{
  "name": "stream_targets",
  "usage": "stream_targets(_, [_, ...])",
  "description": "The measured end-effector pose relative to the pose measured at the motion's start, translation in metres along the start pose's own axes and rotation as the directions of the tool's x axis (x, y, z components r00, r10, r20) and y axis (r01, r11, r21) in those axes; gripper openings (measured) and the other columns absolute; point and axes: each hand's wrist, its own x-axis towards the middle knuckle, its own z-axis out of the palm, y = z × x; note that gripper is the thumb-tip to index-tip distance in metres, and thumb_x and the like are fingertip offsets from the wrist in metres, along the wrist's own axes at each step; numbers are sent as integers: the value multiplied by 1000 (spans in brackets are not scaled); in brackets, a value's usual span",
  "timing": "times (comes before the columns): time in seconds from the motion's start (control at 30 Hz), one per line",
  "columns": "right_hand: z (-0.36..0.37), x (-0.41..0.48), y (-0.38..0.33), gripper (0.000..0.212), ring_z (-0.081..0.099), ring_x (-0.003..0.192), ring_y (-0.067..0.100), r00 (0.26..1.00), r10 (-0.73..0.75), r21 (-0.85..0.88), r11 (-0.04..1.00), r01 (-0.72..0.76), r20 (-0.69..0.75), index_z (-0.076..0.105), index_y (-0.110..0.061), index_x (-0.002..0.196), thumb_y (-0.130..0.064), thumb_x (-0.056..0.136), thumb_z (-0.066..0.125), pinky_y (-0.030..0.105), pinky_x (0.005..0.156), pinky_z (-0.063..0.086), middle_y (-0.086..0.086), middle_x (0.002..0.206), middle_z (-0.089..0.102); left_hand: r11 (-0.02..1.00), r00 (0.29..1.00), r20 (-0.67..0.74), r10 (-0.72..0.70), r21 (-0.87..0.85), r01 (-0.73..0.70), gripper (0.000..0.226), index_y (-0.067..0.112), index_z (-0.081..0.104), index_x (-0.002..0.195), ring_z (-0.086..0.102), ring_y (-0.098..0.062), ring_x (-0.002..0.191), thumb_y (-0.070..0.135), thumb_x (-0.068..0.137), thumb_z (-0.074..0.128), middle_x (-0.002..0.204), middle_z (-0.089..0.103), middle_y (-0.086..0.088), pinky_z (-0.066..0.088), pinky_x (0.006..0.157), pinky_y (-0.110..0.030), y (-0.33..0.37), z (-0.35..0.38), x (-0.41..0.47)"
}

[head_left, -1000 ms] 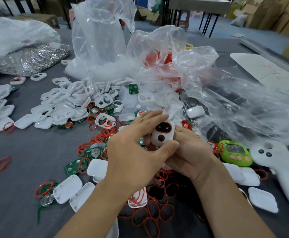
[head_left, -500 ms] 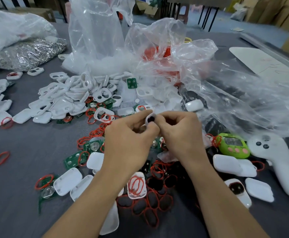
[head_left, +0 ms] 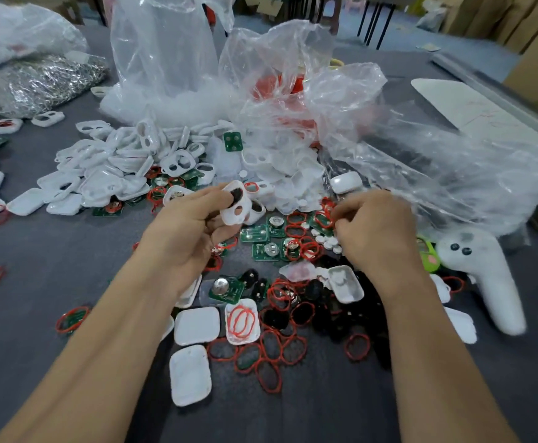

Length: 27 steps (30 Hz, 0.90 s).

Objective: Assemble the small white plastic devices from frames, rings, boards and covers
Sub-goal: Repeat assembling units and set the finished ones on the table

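- Okay, landmark = the white frame (head_left: pixel 238 207) in the left hand (head_left: pixel 184 235); all places are given off it.
- Nearest the camera, well below the frame: two white covers (head_left: pixel 191 374) on the grey counter (head_left: pixel 37 251), plus a third cover (head_left: pixel 243 339) with red rings (head_left: pixel 241 321) lying in it.
- Right of those covers, still nearer than the frame: a loose ring pile (head_left: pixel 270 356) mixed with black parts (head_left: pixel 325 314). Too dark to tell what those are.
- Just below the frame: green boards (head_left: pixel 262 241), some with coin cells, some with a ring lying on them.
- Left grip: thumb and fingers curled round the frame, which is held clear of the counter and tilted. Two openings show, the upper one filled dark.
- Right hand (head_left: pixel 376 231), right of the frame at about the same depth: fingers curled, tips down at a ringed board. Cannot tell if that grip has hold of anything.
- Small white round buttons (head_left: pixel 328 241) lie between the frame and the right hand, beside the boards.
- Far right of the frame: white controller (head_left: pixel 481 276), with a green gadget (head_left: pixel 429 254) just beside it.
- Beyond the frame, to its left: heap of white frames (head_left: pixel 127 161).
- Farthest beyond the frame: clear plastic bags (head_left: pixel 165 59), one with red contents. A silvery bag (head_left: pixel 37 81) lies far left.
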Motion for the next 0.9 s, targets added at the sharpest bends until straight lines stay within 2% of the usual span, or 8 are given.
stream_targets(0.07, [0,-3,-4,19,69,83,12,998,-17,20,1000,15,56,83,-31,86,-14,83,74,23,85,54,-8,90,79,992,998,36,-51,-116,55,18,2,71,110,60,-8,61,7,99,58,84,71,-6,50,47,-12,1,0,1])
stream_targets(0.13, [-1,-4,-7,13,70,77,8,997,-58,70,996,55,45,82,-30,80,-18,82,78,23,80,56,-12,81,77,985,997,59,-60,-159,68,21,2,70,115,61,-7,59,9,99,57,82,70,-4,50,49,-12,2,-1,1])
stream_targets(0.3, [1,-5,-8,11,70,76,9,977,9,-32,999,-2,212,79,-36,74,-27,80,82,32,86,61,-15,79,76,968,981,170,-96,-213,132,17,10,67,97,64,-11,63,5,100,50,78,67,-3,57,57,-18,6,-2,0])
stream_targets(0.43, [2,-3,-10,23,71,83,14,972,50,-14,999,-48,229,77,-38,73,-17,84,79,35,90,61,-8,88,77,981,946,309,-93,-135,140,13,14,73,86,67,-10,58,11,83,61,77,68,-4,57,48,-19,6,0,-4])
stream_targets(0.5, [1,0,-9,33,71,86,16,967,68,-43,997,-59,247,71,-39,67,-12,85,76,35,90,61,-5,91,77,987,941,324,-95,-92,132,15,14,76,82,69,-10,59,13,84,62,83,73,-8,56,45,-19,3,1,-3])
stream_targets(0.67, [-1,1,-9,35,67,81,16,959,4,-142,989,38,284,60,-34,62,-14,86,74,27,79,54,-13,74,67,995,954,285,-95,0,99,16,3,64,109,76,-16,72,7,102,50,103,77,-14,61,56,-26,-1,1,1])
stream_targets(0.73, [0,-2,-7,29,66,75,12,964,-34,-86,995,59,264,63,-33,65,-15,87,74,26,72,52,-15,71,65,995,970,228,-83,67,70,14,2,64,108,77,-20,76,6,102,52,102,78,-14,61,57,-27,-5,3,1])
stream_targets(0.9, [3,-5,-5,26,68,66,8,999,-46,122,991,46,-6,71,-33,65,-15,83,78,33,72,61,-16,65,68,986,987,149,-63,160,39,13,7,68,98,78,-21,80,4,100,56,95,79,-12,60,53,-25,-10,6,4])
